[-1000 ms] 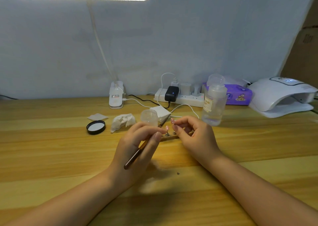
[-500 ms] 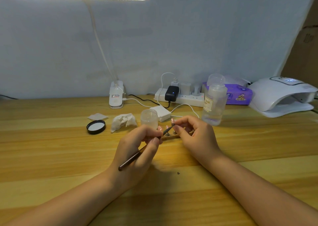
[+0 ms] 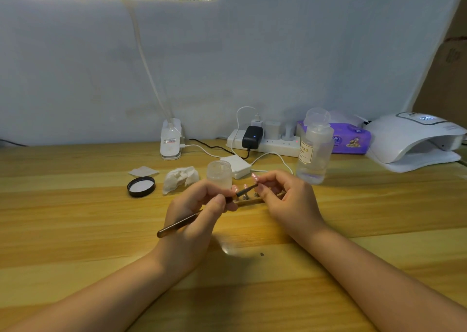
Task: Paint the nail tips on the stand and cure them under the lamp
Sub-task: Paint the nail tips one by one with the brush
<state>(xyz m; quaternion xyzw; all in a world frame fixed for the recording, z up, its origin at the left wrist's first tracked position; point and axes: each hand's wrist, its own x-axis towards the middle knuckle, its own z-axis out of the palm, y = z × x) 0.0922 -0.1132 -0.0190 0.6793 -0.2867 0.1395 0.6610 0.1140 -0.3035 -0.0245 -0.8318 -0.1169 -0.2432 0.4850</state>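
Note:
My left hand (image 3: pixel 194 218) grips a thin dark nail brush (image 3: pixel 202 211), its tip angled up to the right. My right hand (image 3: pixel 285 200) pinches a pink nail tip (image 3: pixel 254 177) near the brush tip, just above the wooden stand (image 3: pixel 249 201). The stand lies on the table between my hands and carries pink nail tips (image 3: pixel 244 187) on small pegs; my fingers partly hide it. A small clear jar (image 3: pixel 219 174) stands open just behind it. The white curing lamp (image 3: pixel 414 139) sits at the far right.
A black lid (image 3: pixel 141 186), a white pad (image 3: pixel 143 171) and a crumpled tissue (image 3: pixel 180 178) lie left of the jar. A clear pump bottle (image 3: pixel 314 147), power strip (image 3: pixel 267 143) with cables, purple wipes pack (image 3: pixel 350 139) and desk lamp base (image 3: pixel 171 139) line the back of the wooden table (image 3: pixel 75 230).
My left hand has swung the brush tip up toward the nail tip in my right hand, and its rear end has dropped lower left. The right hand has barely shifted.

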